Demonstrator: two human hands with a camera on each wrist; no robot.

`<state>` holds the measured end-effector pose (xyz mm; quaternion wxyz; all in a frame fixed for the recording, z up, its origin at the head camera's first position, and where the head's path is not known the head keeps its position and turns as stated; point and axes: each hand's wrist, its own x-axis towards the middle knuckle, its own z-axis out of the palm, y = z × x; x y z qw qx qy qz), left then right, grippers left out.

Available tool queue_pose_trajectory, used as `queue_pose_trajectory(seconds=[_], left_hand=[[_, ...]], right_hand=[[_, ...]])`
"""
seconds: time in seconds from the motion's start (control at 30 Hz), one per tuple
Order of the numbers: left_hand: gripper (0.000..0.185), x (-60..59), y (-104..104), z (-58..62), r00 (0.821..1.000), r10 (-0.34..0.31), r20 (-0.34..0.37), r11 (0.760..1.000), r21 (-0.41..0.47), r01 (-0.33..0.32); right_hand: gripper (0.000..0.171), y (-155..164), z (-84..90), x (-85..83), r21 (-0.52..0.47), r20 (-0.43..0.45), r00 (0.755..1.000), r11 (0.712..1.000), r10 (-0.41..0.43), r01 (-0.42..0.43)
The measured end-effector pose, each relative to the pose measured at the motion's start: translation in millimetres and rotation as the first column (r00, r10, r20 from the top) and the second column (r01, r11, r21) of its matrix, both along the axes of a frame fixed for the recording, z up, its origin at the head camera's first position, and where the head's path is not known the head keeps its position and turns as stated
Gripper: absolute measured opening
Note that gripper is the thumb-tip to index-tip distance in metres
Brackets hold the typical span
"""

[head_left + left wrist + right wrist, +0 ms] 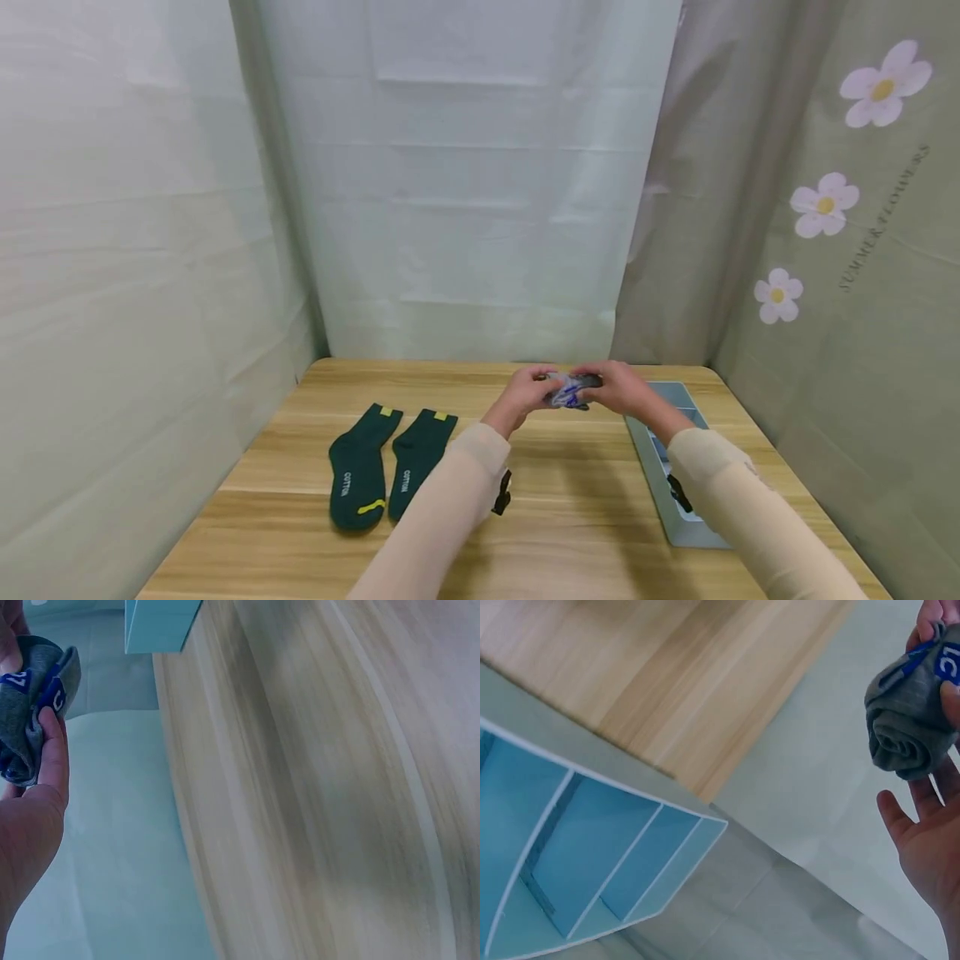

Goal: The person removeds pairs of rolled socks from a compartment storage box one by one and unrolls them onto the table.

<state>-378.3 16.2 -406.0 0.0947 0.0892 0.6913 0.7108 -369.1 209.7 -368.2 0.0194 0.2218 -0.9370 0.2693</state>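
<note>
- Head view: both hands meet above the far middle of the wooden surface (570,508), holding 1 rolled grey sock (568,390) with blue markings between them, off the surface.
- The left hand (527,394) grips the sock's left end, fingers curled round it; the right hand (617,387) grips its right end.
- 2 dark green socks (386,475) lie flat side by side on the surface, well left of the hands, toes toward the person. Only this view shows them.
- A light blue tray (648,467) lies along the surface's right edge, just beside the right forearm.
- Left wrist view: the left thumb presses on the grey sock (34,705), which shows blue lettering; a corner of the tray (161,626) and the surface's edge lie beyond.
- Right wrist view: the sock (911,720) shows its coiled, rolled end, unseen elsewhere, pinched at the top by fingertips (937,615); the tray (592,862) shows several compartments split by dividers.
</note>
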Motion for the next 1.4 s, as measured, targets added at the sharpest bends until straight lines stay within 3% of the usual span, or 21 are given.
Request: queue_pose_trajectory(seconds=[0.27,0.47,0.6,0.73,0.83,0.93,1.17,1.3,1.4], left_hand=[[0.045,3.1,-19.0,-1.5,1.000,0.000,-0.016,0.995,-0.098,-0.002],[0.044,6.2,-33.9,-2.3,0.992,-0.095,-0.079,0.981,-0.175,0.080],[0.044,7.8,-43.4,-5.1,0.983,-0.155,-0.094,0.973,-0.187,0.136],[0.042,9.8,-49.6,-8.8,0.983,-0.173,-0.070,0.973,-0.165,0.159],[0.039,12.7,-53.5,-11.1,0.985,-0.164,-0.054,0.975,-0.163,0.154],[0.047,16.0,-56.2,-12.7,0.989,-0.148,-0.029,0.976,-0.164,0.142],[0.063,24.7,-57.4,-14.2,0.988,-0.121,0.099,0.985,-0.114,0.132],[0.055,27.3,-56.0,-14.6,0.975,-0.111,0.191,0.994,-0.002,0.114],[0.045,27.3,-53.6,-15.4,0.978,-0.084,0.191,0.995,0.064,0.073]], right_hand=[[0.058,-8.5,-5.1,4.0,-0.074,0.088,0.996,0.997,0.027,-0.021],[0.071,-14.7,-12.9,1.7,-0.084,0.225,0.974,0.996,0.029,-0.011],[0.061,-21.5,-16.0,2.3,-0.114,0.243,0.968,0.993,0.059,-0.032],[0.040,-27.7,-20.9,4.4,-0.137,0.170,0.984,0.990,0.053,-0.030],[0.031,-31.4,-25.5,5.8,-0.125,0.055,0.998,0.992,0.033,-0.026],[0.027,-35.3,-29.3,7.6,-0.096,-0.060,0.998,0.995,0.011,-0.017],[0.030,-42.3,-36.1,12.5,0.000,-0.282,0.959,1.000,0.029,-0.031],[0.032,-46.4,-40.6,15.5,0.060,-0.377,0.924,0.997,0.070,-0.052],[0.033,-47.1,-44.4,17.7,0.094,-0.402,0.910,0.993,0.099,-0.066]])
